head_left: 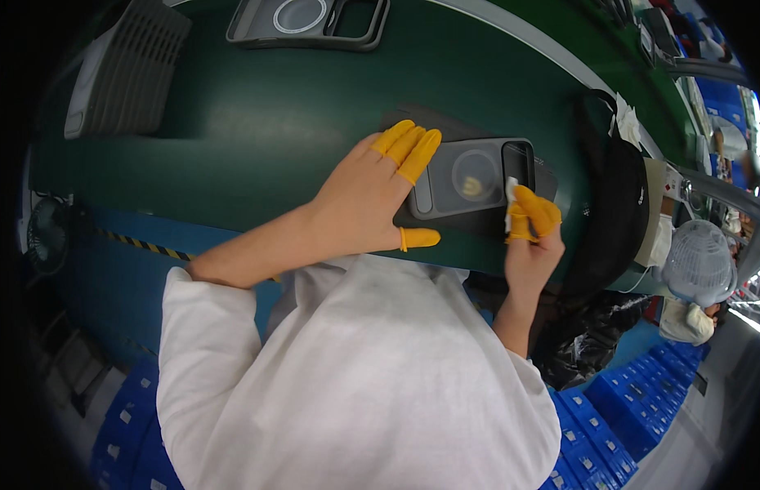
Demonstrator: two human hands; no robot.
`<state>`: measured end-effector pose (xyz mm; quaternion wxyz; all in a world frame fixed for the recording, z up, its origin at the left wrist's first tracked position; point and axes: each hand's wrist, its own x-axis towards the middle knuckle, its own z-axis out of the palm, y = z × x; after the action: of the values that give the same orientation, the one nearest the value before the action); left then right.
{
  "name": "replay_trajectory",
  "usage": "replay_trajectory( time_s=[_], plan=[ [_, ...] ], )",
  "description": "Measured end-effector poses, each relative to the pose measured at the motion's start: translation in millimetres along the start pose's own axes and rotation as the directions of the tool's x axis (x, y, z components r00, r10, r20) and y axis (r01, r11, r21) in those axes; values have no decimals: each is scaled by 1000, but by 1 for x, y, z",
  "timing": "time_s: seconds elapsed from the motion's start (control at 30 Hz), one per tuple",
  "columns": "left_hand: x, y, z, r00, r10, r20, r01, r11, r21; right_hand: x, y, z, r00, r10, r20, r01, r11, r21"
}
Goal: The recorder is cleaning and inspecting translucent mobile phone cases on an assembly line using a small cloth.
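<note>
A grey phone case (pixel 466 175) with a pale ring on its back and a camera cutout at its right end lies on a dark grey mat (pixel 435 124). My left hand (pixel 368 188) wears yellow finger cots; its fingers are stretched out over the left end of the case, with the thumb spread apart below. At the right end, by the cutout, the fingers of my right hand (pixel 534 224), also in yellow cots, pinch a small white cloth (pixel 511 196) against the case edge. Most of the cloth is hidden by those fingers.
On the green table (pixel 257 106), a stack of grey cases (pixel 131 73) stands at the far left. More phone cases (pixel 310 23) lie at the far edge. A black bag (pixel 613 196) and a clear-caged fan (pixel 699 257) are on the right. Blue bins (pixel 633 408) line the floor.
</note>
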<state>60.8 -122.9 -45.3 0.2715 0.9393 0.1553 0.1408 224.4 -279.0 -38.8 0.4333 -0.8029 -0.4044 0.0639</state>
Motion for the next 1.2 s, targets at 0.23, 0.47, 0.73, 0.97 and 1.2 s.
replay_trajectory(
  time_s=[0.23, 0.47, 0.73, 0.97, 1.2],
  plan=[
    [-8, 0, 7, 998, -48, -31, 49, 998, 27, -24, -33, 44, 932, -267, 244, 344, 863, -369],
    [-10, 1, 8, 993, -53, -106, 52, 999, -10, -4, -17, 26, 934, -292, 204, 355, 808, -470],
    [-9, -2, 8, 991, -41, -127, 35, 998, -48, 0, -18, 17, 891, -330, 311, 445, 769, -459],
    [-7, -2, 9, 987, -32, -157, 26, 999, -40, 32, -18, 48, 943, -244, 227, 333, 714, -616],
    [-9, -2, 11, 984, -65, -163, 55, 996, -67, -9, -34, 35, 771, -426, 473, 569, 795, -212]
  ],
)
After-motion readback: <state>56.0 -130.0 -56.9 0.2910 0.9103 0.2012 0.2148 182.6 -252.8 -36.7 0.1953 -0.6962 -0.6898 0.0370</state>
